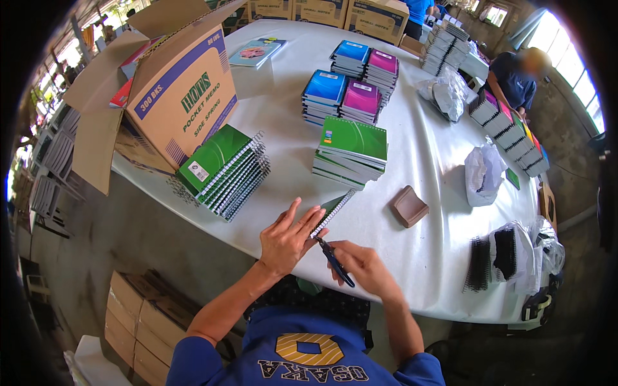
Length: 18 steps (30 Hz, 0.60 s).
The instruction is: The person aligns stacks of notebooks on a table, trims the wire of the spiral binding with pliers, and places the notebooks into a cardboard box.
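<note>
My left hand (286, 241) holds a green spiral notebook (336, 204) near the table's front edge, its fingers stretched along the cover and its thumb hidden. The notebook's wire coil faces up and right. My right hand (362, 262) grips dark-handled pliers (336, 262), whose jaws meet the coil's near end beside my left fingertips. Left of my hands stands a stack of green notebooks (222, 170) with long coil ends sticking out. Just beyond my hands, more green notebooks (353, 145) lie in a slightly uneven pile.
A large open carton (177, 96) stands at the left. Blue notebooks (324, 87) and magenta notebooks (362, 98) are stacked farther back. At right are a brown dish (410, 206), a plastic bag (484, 174) and black coils (477, 264). Another person (515, 74) sits at far right.
</note>
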{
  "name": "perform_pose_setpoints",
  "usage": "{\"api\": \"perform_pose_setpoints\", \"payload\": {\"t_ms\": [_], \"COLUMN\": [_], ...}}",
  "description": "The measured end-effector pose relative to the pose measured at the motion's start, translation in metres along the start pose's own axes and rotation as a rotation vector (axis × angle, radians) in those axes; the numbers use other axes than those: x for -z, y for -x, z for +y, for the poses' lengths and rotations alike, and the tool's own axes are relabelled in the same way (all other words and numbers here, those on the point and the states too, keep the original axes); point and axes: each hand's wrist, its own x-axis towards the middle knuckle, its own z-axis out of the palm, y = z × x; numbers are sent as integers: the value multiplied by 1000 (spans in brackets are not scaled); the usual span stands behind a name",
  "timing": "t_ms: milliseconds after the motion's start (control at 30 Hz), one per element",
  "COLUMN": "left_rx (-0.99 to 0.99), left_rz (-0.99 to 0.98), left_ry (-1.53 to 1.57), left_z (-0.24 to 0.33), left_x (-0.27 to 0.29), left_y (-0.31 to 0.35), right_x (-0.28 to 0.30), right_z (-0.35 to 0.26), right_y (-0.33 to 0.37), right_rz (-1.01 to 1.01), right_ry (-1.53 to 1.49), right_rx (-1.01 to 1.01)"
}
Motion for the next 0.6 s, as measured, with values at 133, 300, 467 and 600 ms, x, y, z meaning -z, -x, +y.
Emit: {"api": "perform_pose_setpoints", "payload": {"t_ms": [133,300,467,600], "left_rx": [-18,-101,-258,-128], "left_rz": [18,53,25,-38], "left_ry": [-24,-67,-174,158], "left_z": [-6,-21,-33,-89], "left_x": [5,36,99,133], "left_y": [-2,-15,-39,-58], "right_x": [21,35,-1,-15], "right_z": [0,24,-47,-90], "right_y": [-9,-18,-62,-108], "right_rz": [-192,318,623,398], "right_ry": [-115,856,751,597], "right_rx": [-23,160,592,857]}}
